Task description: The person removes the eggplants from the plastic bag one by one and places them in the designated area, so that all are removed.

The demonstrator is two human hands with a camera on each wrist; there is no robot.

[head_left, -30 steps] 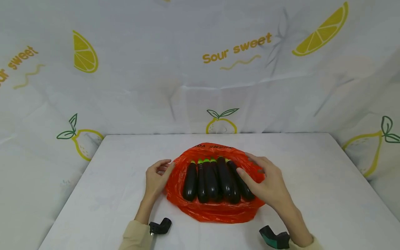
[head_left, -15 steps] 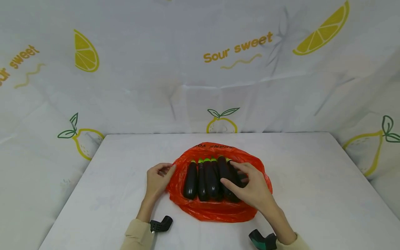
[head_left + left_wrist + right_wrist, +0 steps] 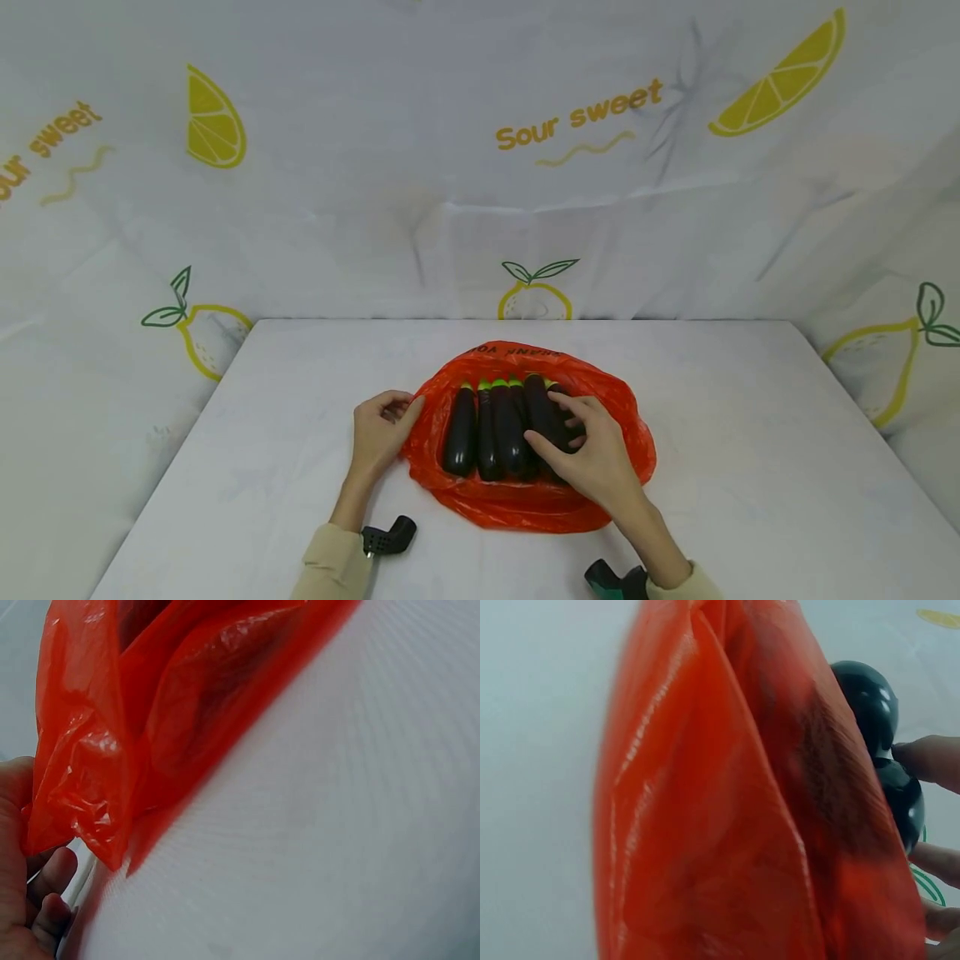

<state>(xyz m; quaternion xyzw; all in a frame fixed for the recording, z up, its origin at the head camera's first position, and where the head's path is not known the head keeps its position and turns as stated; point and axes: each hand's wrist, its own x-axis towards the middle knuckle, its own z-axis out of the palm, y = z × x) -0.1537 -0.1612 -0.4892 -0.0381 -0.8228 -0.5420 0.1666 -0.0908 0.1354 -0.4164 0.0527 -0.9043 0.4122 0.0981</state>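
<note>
An orange-red plastic bag [image 3: 525, 518] lies spread open in the middle of the table, with several dark, glossy eggplants [image 3: 510, 429] side by side in it, green tips pointing away. At the bag's left edge my left hand [image 3: 378, 429] pinches the plastic; in the left wrist view the crumpled bag [image 3: 82, 750] hangs from that hand's fingers [image 3: 54, 871]. My right hand [image 3: 596, 458] grips an eggplant [image 3: 546, 408] at the right end of the row. In the right wrist view, the bag wall hides much of two eggplants [image 3: 900, 799] near the thumb and fingers.
A white table [image 3: 300, 367] carries the bag. Behind it hangs a white cloth [image 3: 360, 167] printed with lemons and lettering. Dark camera mounts [image 3: 390, 536] sit at both wrists, close above the tabletop.
My right hand has moved left and inward from the bag's right edge, and its fingers have closed about an eggplant at the right end. My left hand has stayed nearly still at the bag's edge.
</note>
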